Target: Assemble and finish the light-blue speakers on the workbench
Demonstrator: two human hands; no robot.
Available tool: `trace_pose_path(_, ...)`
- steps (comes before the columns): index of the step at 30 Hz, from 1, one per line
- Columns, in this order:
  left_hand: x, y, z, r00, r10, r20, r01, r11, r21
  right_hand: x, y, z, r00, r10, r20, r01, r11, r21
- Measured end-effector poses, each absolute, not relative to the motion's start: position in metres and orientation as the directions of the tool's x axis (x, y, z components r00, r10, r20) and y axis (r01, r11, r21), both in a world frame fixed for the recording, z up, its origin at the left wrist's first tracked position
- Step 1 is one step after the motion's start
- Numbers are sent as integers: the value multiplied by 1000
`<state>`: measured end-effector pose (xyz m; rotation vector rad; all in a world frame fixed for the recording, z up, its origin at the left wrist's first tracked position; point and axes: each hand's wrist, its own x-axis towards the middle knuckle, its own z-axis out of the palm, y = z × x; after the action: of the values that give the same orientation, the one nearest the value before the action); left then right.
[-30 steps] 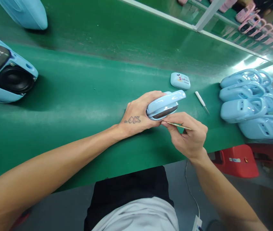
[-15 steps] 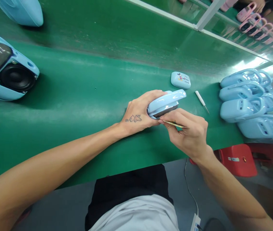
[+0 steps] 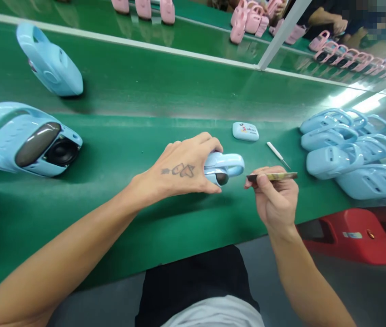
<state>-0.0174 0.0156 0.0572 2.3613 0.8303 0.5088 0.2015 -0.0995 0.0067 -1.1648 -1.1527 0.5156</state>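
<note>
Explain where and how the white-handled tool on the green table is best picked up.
Probably by its white handle, from straight above, pinching across its width. The tool lies flat with nothing on top of it, the handle is thicker than the thin shaft, and the blue speakers stand off to the right.

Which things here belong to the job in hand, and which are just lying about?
In the job:
- blue unit, gripped by the left hand
- flat tool, in the right hand

Apparently lying about, untouched:
- printed case
- white-handled tool
- bunched blue units, perhaps the same job
- pink units, at the back
- red stool
</note>
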Motion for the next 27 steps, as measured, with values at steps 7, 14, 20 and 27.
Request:
trace_pose_path(7,-7,11,46,723,665,189,395,-622,676,281,-58,-32,408,890,203,416,17,-909)
trace_pose_path(14,-2,6,40,704,667,244,350,-625,698,291,-54,-18,206,913,353,760,78,-645)
trace_pose_path(20,-5,22,22,587,770,250,216,-447,868,228,-66,-36,-71,955,287,160,295,-942)
trace_pose_path(27,-11,48,-25,520,847,114,-141,-47,989,190,-37,-34,83,989,122,211,102,-972)
